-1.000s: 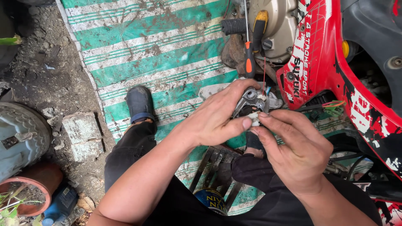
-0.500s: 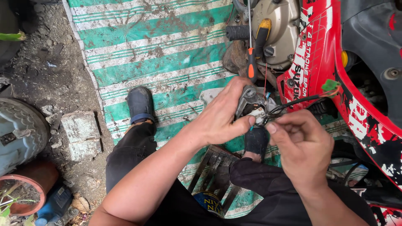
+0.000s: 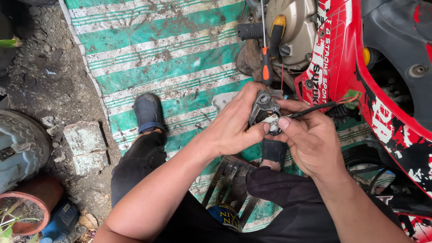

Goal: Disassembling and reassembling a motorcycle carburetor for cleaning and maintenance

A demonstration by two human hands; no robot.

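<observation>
You held the small grey metal part [image 3: 264, 108] (a black cable trailing from it) just beside the red motorcycle fairing [image 3: 342, 58], your left hand [image 3: 234, 123] closed around it, your right hand [image 3: 306, 135] pinching its white piece, above the striped mat [image 3: 157, 54].

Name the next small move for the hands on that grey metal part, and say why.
Probably press the white connector home: the left hand grips the small grey metal part, and the right hand pinches the connector, on its black cable, against it.
</observation>
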